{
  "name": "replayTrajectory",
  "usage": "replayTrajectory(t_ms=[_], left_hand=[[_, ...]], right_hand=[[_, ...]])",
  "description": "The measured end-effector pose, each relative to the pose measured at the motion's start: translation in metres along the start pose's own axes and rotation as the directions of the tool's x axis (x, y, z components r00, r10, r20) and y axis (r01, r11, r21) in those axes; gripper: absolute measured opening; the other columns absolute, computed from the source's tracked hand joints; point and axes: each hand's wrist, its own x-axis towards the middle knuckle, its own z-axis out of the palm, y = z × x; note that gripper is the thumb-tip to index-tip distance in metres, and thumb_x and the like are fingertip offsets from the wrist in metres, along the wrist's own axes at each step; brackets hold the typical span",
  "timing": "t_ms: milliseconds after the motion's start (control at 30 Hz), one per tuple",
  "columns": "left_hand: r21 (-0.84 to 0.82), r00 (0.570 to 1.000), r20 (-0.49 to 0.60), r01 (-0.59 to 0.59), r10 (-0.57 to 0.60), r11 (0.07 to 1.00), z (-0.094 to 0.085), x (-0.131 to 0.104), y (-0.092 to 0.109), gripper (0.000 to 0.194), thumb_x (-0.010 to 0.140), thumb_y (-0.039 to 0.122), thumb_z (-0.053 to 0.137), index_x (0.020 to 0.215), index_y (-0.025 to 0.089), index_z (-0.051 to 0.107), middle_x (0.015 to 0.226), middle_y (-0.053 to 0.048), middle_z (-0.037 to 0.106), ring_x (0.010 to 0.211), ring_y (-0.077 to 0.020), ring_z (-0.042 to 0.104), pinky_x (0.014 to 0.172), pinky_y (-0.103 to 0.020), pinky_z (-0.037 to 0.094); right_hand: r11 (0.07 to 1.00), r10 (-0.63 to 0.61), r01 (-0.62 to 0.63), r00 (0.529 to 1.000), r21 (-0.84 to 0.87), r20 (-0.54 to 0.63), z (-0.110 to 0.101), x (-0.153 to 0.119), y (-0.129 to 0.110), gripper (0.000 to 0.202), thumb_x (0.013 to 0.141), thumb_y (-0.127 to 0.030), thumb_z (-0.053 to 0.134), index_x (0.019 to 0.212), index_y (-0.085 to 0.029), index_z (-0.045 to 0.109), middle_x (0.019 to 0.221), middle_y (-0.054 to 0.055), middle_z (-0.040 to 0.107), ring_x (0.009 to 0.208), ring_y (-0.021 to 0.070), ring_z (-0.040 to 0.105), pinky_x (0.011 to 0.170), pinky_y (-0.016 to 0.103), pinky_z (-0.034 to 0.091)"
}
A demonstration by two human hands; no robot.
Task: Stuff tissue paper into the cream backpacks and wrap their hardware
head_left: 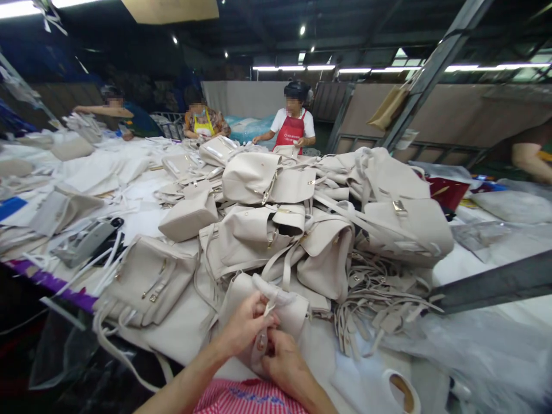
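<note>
At the table's near edge a beige handbag (pixel 293 310) sits in front of me, partly covered by my hands. My left hand (pixel 244 326) is closed, pinching a narrow pale strap (pixel 268 309) at the front of the bag. Just below and to the right, my right hand (pixel 282 357) has its fingers bent in against a small tab with a metal fitting (pixel 261 340). What exactly the right fingertips grip is hidden. To the left lies another beige bag (pixel 149 282) with a gold zip and loose straps.
A heap of beige bags (pixel 254 178) rises ahead. A bundle of thin straps (pixel 379 305) lies right, near a tape roll (pixel 401 391) and a grey metal bar (pixel 495 282). Co-workers, one in a red apron (pixel 290 127), are across the table. Clear plastic (pixel 483 351) covers the right side.
</note>
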Motion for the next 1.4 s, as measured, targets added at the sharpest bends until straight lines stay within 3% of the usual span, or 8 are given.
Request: replayTrajectory(t_ms=[133, 233, 433, 633, 800, 1000, 1200, 1400], left_hand=[[0.046, 0.995, -0.104, 0.016, -0.011, 0.999, 0.004, 0.016, 0.005, 0.021, 0.067, 0.027, 0.061, 0.084, 0.016, 0.056, 0.068, -0.001, 0.066, 0.058, -0.0122, 0.060, 0.059, -0.023, 0.045], [0.037, 0.990, -0.139, 0.017, -0.011, 0.999, 0.004, 0.026, 0.013, 0.025, 0.067, 0.032, 0.064, 0.085, 0.016, 0.056, 0.070, 0.000, 0.067, 0.057, -0.0110, 0.060, 0.056, -0.021, 0.043], [0.137, 0.994, 0.037, 0.092, -0.098, 0.986, -0.002, 0.012, 0.003, 0.035, 0.068, 0.047, 0.070, 0.078, 0.014, 0.064, 0.068, -0.001, 0.068, 0.058, -0.0131, 0.059, 0.056, -0.023, 0.043], [0.025, 0.984, -0.092, 0.157, -0.154, 0.987, -0.011, 0.006, -0.004, 0.043, 0.070, 0.055, 0.070, 0.082, 0.014, 0.066, 0.066, -0.002, 0.068, 0.058, -0.0125, 0.057, 0.050, -0.020, 0.037], [-0.048, 0.970, -0.003, 0.241, -0.242, 0.969, -0.008, 0.009, 0.009, 0.044, 0.065, 0.054, 0.076, 0.082, 0.015, 0.067, 0.070, -0.004, 0.071, 0.061, -0.0146, 0.060, 0.055, -0.022, 0.043], [-0.143, 0.968, 0.006, 0.249, -0.251, 0.958, 0.003, 0.001, 0.005, 0.044, 0.063, 0.048, 0.081, 0.088, 0.015, 0.065, 0.083, -0.006, 0.073, 0.073, -0.0170, 0.066, 0.073, -0.028, 0.052], [-0.243, 0.962, 0.028, 0.269, -0.270, 0.932, 0.004, -0.009, 0.009, 0.032, 0.069, 0.040, 0.079, 0.080, 0.015, 0.062, 0.089, -0.008, 0.072, 0.074, -0.0178, 0.068, 0.072, -0.031, 0.055], [-0.314, 0.953, 0.042, 0.298, -0.300, 0.902, 0.009, -0.012, 0.016, 0.032, 0.065, 0.037, 0.083, 0.076, 0.014, 0.064, 0.086, -0.007, 0.072, 0.070, -0.0164, 0.067, 0.068, -0.030, 0.056]], right_hand=[[0.970, -0.031, 0.049, 0.996, -0.239, 0.081, 0.003, -0.005, 0.001, 0.022, 0.053, -0.003, 0.052, 0.060, -0.021, 0.064, 0.059, 0.000, 0.063, 0.057, 0.0162, 0.053, 0.054, 0.025, 0.031], [0.972, -0.015, 0.026, 0.999, -0.232, 0.048, 0.001, -0.002, -0.002, 0.016, 0.057, -0.006, 0.055, 0.061, -0.019, 0.063, 0.056, -0.002, 0.060, 0.055, 0.0141, 0.050, 0.053, 0.024, 0.031], [0.985, 0.045, -0.047, 0.999, -0.165, -0.015, -0.016, 0.003, -0.007, 0.022, 0.066, -0.007, 0.054, 0.079, -0.017, 0.069, 0.059, -0.005, 0.060, 0.052, 0.0100, 0.050, 0.050, 0.019, 0.033], [0.970, 0.016, -0.038, 0.995, -0.240, -0.094, -0.052, -0.032, 0.023, 0.021, 0.083, -0.019, 0.054, 0.085, -0.025, 0.074, 0.070, -0.005, 0.070, 0.064, 0.0115, 0.062, 0.060, 0.017, 0.045], [0.838, 0.036, -0.296, 0.869, -0.459, -0.494, -0.094, -0.084, 0.099, 0.035, 0.083, -0.013, 0.042, 0.102, -0.019, 0.071, 0.099, 0.013, 0.070, 0.094, 0.0264, 0.063, 0.086, 0.038, 0.047], [0.683, -0.011, -0.449, 0.782, -0.576, -0.623, -0.108, -0.113, 0.169, 0.037, 0.076, -0.006, 0.044, 0.097, -0.021, 0.071, 0.112, 0.015, 0.068, 0.099, 0.0297, 0.060, 0.082, 0.042, 0.044], [0.761, -0.058, -0.370, 0.779, -0.532, -0.625, -0.125, -0.116, 0.172, 0.029, 0.089, -0.034, 0.042, 0.085, -0.022, 0.068, 0.106, 0.012, 0.071, 0.101, 0.0270, 0.062, 0.088, 0.040, 0.045], [0.776, 0.189, -0.588, 0.561, -0.227, -0.806, -0.149, -0.124, 0.167, 0.045, 0.080, -0.058, 0.042, 0.092, -0.021, 0.064, 0.100, 0.016, 0.070, 0.091, 0.0313, 0.066, 0.080, 0.043, 0.048]])
